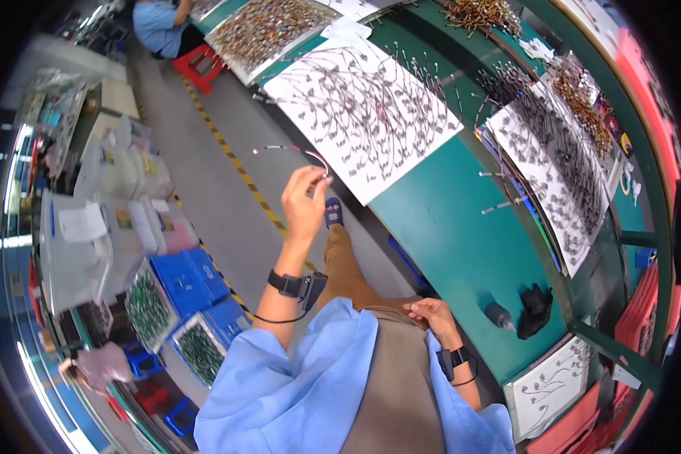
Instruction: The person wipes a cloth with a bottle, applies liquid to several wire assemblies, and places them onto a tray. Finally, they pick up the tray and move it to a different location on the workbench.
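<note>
My left hand (305,204) is raised beside the corner of a white board, its thumb and fingers pinched on a thin wire cable (287,148). The cable curves up and out to the left, with small connectors at its ends. Many similar dark and reddish cables lie spread over the white board (367,195) just right of that hand. My right hand (431,314) is low at my waist, near the green bench edge. Its fingers are curled together; whatever they may hold is too small to tell.
The green bench (439,219) bears another cable-covered board (575,261), a dark bottle (499,315) and a black object (536,310). Left of the aisle stand clear plastic bins (76,250) and blue crates (189,280). A person in blue (157,29) sits near a red stool (200,66).
</note>
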{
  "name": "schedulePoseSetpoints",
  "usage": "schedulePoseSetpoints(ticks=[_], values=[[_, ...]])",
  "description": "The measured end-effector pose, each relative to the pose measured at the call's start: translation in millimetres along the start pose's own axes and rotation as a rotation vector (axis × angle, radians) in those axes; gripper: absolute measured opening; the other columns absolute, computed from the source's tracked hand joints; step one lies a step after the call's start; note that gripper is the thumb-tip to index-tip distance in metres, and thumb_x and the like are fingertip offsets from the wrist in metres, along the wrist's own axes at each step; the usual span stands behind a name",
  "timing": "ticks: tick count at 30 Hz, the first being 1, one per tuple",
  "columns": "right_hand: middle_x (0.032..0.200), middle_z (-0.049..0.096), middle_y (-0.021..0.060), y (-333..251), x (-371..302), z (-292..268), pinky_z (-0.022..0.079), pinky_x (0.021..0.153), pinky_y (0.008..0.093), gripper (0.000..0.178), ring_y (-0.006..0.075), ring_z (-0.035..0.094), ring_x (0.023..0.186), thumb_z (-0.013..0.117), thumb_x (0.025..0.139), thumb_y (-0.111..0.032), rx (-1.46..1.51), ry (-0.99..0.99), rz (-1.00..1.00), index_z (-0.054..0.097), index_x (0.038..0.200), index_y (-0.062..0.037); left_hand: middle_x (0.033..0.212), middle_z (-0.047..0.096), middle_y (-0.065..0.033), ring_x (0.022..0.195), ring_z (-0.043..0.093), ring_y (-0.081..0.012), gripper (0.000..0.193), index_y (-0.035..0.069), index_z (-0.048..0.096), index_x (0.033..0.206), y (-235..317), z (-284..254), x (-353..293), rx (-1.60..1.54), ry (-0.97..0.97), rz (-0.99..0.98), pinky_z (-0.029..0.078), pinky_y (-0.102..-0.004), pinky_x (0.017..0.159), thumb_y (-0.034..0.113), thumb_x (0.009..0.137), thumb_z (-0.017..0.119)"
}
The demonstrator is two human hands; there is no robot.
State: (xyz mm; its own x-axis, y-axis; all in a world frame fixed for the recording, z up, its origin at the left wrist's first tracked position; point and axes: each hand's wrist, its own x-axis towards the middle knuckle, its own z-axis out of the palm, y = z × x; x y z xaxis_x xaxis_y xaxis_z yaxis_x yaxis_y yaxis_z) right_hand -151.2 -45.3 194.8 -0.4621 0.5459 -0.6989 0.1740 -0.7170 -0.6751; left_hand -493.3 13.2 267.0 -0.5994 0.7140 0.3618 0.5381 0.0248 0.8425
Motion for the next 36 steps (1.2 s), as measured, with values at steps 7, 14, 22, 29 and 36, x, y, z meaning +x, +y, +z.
schedulePoseSetpoints(ticks=[7,14,22,29,36], values=[[0.086,0.065,0.0105,-77,149,113,0.044,0.059,0.0205,0.011,0.0090,0.057,0.067,0.063,0.078,-0.011,0.219,0.206,0.062,0.063,0.083,-0.0010,0.084,0.056,-0.0098,0.066,0.057,-0.0194,0.012,0.000,0.063,0.083,-123,50,278,0.064,-0.232,0.060,0.046,-0.0277,0.058,0.005,0.073,0.065],[0.080,0.065,0.0041,-113,236,182,0.042,0.061,0.0198,0.019,0.0071,0.056,0.067,0.064,0.079,-0.018,0.200,0.429,0.159,0.063,0.085,-0.0004,0.072,0.051,-0.0087,0.061,0.049,-0.0206,0.016,0.004,0.066,0.084,-195,151,422,0.135,-0.327,0.203,0.041,-0.0314,0.057,0.014,0.072,0.067],[0.078,0.064,0.0023,-157,273,222,0.041,0.061,0.0194,0.024,0.0062,0.054,0.067,0.064,0.079,-0.021,0.314,0.550,0.243,0.065,0.090,-0.0003,0.070,0.050,-0.0084,0.065,0.049,-0.0238,0.015,0.008,0.067,0.083,-238,235,456,0.125,-0.310,0.229,0.039,-0.0336,0.057,0.018,0.072,0.067],[0.080,0.063,0.0019,-169,295,231,0.041,0.061,0.0192,0.025,0.0061,0.054,0.069,0.062,0.081,-0.024,0.333,0.591,0.286,0.065,0.091,-0.0006,0.073,0.050,-0.0084,0.065,0.052,-0.0262,0.013,0.009,0.067,0.080,-255,269,467,0.223,-0.417,0.170,0.042,-0.0353,0.058,0.016,0.068,0.069],[0.077,0.062,0.0016,-170,295,224,0.041,0.060,0.0195,0.025,0.0067,0.054,0.068,0.061,0.081,-0.023,0.351,0.649,0.276,0.065,0.091,-0.0005,0.074,0.052,-0.0089,0.067,0.053,-0.0269,0.018,0.007,0.068,0.083,-263,282,464,0.267,-0.449,0.212,0.043,-0.0356,0.059,0.017,0.067,0.069]])
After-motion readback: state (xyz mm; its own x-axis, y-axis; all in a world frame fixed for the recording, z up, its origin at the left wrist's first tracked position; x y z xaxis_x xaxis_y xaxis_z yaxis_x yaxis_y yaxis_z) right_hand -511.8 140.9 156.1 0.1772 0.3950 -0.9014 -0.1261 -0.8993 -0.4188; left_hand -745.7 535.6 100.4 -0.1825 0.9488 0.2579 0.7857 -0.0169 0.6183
